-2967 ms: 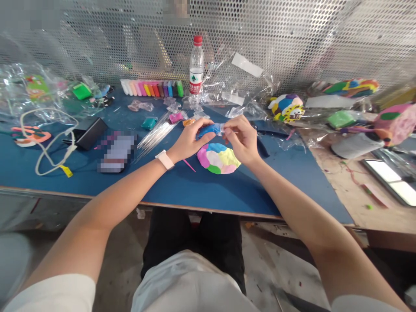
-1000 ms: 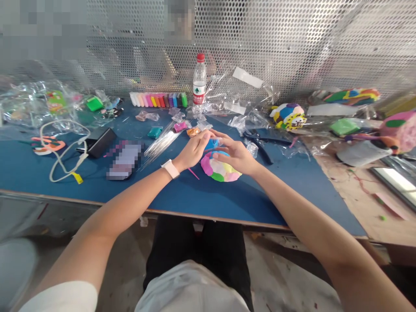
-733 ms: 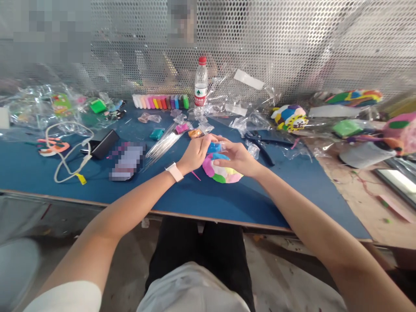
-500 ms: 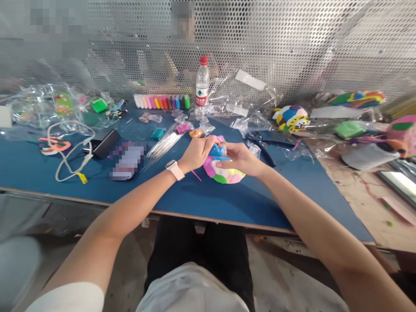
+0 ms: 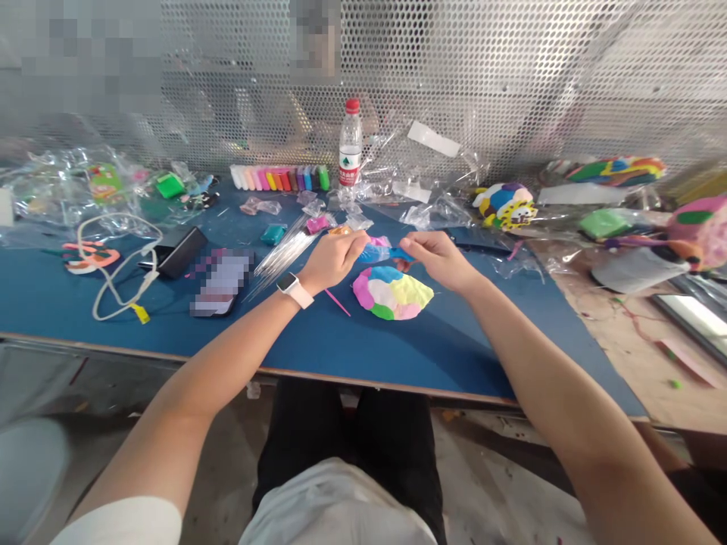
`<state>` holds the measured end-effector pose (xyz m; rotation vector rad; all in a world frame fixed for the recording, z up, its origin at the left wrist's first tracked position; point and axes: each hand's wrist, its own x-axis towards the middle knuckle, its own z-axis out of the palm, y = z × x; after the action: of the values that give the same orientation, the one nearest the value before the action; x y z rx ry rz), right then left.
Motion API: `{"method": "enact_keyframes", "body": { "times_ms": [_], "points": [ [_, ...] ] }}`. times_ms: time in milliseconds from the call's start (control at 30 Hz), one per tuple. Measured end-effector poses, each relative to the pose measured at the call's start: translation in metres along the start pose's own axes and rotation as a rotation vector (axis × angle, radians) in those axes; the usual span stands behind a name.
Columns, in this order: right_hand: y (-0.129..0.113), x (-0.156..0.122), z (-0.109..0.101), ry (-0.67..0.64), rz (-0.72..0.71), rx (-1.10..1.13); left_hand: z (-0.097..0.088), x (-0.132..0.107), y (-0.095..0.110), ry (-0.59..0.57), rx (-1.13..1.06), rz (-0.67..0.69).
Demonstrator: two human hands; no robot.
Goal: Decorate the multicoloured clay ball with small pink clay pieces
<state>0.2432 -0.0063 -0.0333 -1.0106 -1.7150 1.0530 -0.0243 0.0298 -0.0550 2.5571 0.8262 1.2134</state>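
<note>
My left hand [image 5: 335, 259], with a watch on the wrist, is closed on one side of a small packet of blue modelling clay [image 5: 373, 253]. My right hand [image 5: 435, 259] pinches the blue clay at its other end, so it stretches between both hands. Just nearer to me, a flattish, leaf-shaped piece covered in patches of coloured clay [image 5: 391, 294] lies on the blue table mat [image 5: 341, 344]; neither hand touches it. Left of it lies a thin pink stick [image 5: 338, 303]. A pink bit behind the blue clay is partly hidden.
Behind stand a water bottle [image 5: 351, 147] and a row of coloured clay packs [image 5: 278, 178]. Thin wires [image 5: 287, 246], a phone [image 5: 223, 281] and a white cable [image 5: 102, 303] lie to the left. Dark-handled pliers [image 5: 482, 246] and a clay-covered figure [image 5: 507, 204] are to the right.
My right hand has moved right and up, off the patched clay piece, drawing the blue clay out sideways. My left hand has shifted slightly left.
</note>
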Motion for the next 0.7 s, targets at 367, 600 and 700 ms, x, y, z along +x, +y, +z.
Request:
{"method": "enact_keyframes", "body": {
  "times_ms": [367, 600, 700],
  "points": [
    [-0.003, -0.003, 0.019, -0.03, 0.025, 0.128, -0.001, 0.002, 0.002, 0.047, -0.09, -0.076],
    [0.001, -0.01, 0.039, -0.013, 0.143, 0.113, 0.0, 0.0, 0.002, -0.017, -0.016, -0.074],
    [0.001, -0.01, 0.038, -0.007, 0.078, 0.086, -0.001, -0.001, -0.002, -0.036, -0.009, -0.07]
  ]
}}
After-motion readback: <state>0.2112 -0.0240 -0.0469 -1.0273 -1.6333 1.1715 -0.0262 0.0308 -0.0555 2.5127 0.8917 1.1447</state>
